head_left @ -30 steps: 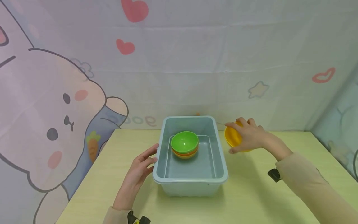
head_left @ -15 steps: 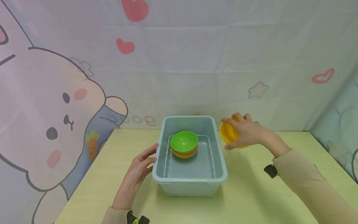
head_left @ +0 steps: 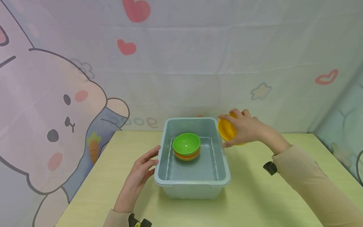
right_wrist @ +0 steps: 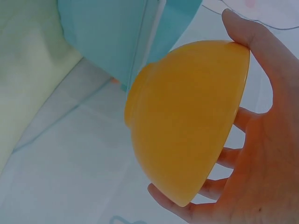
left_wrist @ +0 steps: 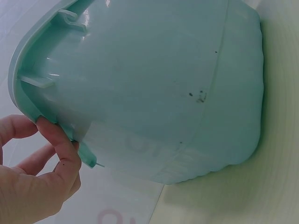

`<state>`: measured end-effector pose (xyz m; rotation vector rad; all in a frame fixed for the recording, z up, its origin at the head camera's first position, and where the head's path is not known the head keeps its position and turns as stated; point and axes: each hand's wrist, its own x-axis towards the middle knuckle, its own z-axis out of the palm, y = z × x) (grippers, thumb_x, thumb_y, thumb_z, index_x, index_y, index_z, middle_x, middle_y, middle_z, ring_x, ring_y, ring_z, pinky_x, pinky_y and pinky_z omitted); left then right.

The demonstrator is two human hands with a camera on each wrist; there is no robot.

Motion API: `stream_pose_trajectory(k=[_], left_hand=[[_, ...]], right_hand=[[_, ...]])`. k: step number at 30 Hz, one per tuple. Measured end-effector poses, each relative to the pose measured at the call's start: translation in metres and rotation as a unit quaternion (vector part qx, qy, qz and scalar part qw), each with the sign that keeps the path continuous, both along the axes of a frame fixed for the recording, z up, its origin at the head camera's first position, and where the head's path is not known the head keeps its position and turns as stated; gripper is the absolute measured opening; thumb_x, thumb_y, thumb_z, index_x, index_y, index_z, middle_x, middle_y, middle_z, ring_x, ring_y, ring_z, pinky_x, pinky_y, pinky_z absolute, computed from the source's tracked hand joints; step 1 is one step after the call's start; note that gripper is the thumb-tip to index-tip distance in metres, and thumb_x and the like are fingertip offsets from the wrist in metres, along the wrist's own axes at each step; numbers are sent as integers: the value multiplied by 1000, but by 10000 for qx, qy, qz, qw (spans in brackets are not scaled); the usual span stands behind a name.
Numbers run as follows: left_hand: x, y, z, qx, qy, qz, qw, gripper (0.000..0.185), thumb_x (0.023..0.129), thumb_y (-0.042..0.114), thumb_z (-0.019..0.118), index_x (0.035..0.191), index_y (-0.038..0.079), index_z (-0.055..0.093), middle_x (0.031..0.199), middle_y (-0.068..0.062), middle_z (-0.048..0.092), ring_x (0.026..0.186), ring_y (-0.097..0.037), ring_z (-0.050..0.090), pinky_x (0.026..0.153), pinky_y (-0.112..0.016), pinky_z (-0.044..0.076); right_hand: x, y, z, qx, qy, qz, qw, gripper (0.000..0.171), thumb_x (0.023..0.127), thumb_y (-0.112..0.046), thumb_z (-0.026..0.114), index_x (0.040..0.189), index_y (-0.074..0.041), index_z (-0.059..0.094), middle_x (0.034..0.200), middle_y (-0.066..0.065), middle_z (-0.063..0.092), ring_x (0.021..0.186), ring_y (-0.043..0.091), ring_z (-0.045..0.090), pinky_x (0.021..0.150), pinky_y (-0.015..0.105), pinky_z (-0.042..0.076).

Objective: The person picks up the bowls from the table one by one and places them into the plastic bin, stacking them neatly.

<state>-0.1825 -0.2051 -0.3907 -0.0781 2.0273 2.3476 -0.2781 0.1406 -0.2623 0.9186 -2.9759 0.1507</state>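
Bin wall [head_left: 224, 148] between bowls [head_left: 186, 145]

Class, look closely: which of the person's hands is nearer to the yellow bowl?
Right. The right hand grips the yellow bowl; the left hand touches the tub's far side.

The round yellow plastic bowl [right_wrist: 187, 121] looks smooth, faintly glossy; the rectangular pale-teal plastic tub [head_left: 193, 183] semi-matt; the pale wood-grain surface [head_left: 255, 201] matt.
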Motion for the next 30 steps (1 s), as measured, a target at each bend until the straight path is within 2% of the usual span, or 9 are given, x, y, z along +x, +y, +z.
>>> stream_pose_trajectory(k=[13, 21, 30], left_hand=[[1, -1, 1, 11, 1, 5, 10000, 54, 91, 5, 56, 144, 8, 44, 125, 2, 54, 99, -10, 58, 85, -26, 49], [1, -1, 0, 3, 14, -7, 10000, 54, 91, 5, 56, 144, 8, 44, 124, 3, 54, 102, -10, 58, 86, -27, 49], [0, 0, 0, 12, 7, 0, 10000, 54, 91, 5, 56, 144, 7, 44, 123, 3, 55, 101, -10, 58, 85, -27, 49]], right_hand=[[2, -10, 11, 10, -28, 70, 10000, 92, 71, -57, 74, 147, -25, 34, 143, 17, 33, 117, 43, 35, 79, 53, 42], [4, -19, 19, -51, -88, 136, 9999, 91, 71, -56, 74, 147, -27, 35, 143, 16, 34, 116, 40, 36, 79, 51, 41], [4, -28, 25, -59, -153, 221, 9996, 93, 71, -57, 74, 148, -28, 32, 145, 16, 32, 118, 40, 35, 82, 53, 42]])
